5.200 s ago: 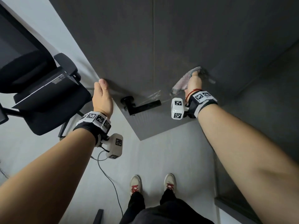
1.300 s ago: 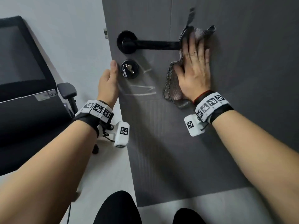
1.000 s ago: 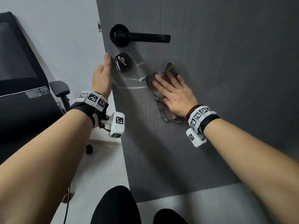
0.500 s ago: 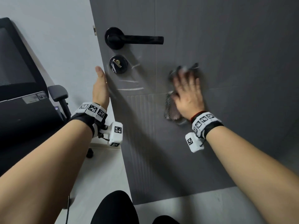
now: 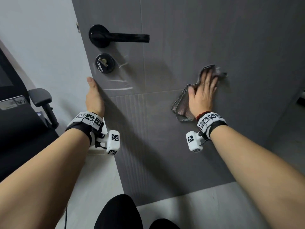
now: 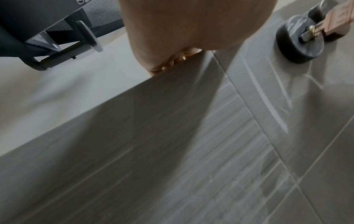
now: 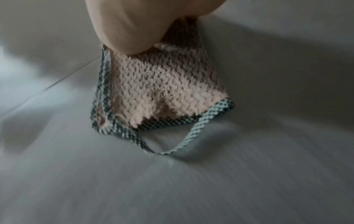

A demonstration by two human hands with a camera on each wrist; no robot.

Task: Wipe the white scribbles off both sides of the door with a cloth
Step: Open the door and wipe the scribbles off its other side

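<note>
Right hand (image 5: 202,95) flat on the cloth (image 5: 182,105), fingers straight and spread, pressing it against the grey door (image 5: 181,154) well to the right of the lock cylinder (image 5: 105,63). Cloth pinkish knit with a checked border and a hanging loop (image 7: 173,145), lying against the panel. Left hand (image 5: 94,96) gripping the door's free edge just below the lock cylinder, thumb on the near face, fingers wrapped behind the edge. White scribbles (image 5: 118,85) on the panel just right of and below the lock cylinder, well left of the cloth. Black lever handle (image 5: 118,37) above the lock cylinder. Key (image 6: 333,22) in the cylinder. Black office chair (image 5: 24,123) far left of it.
</note>
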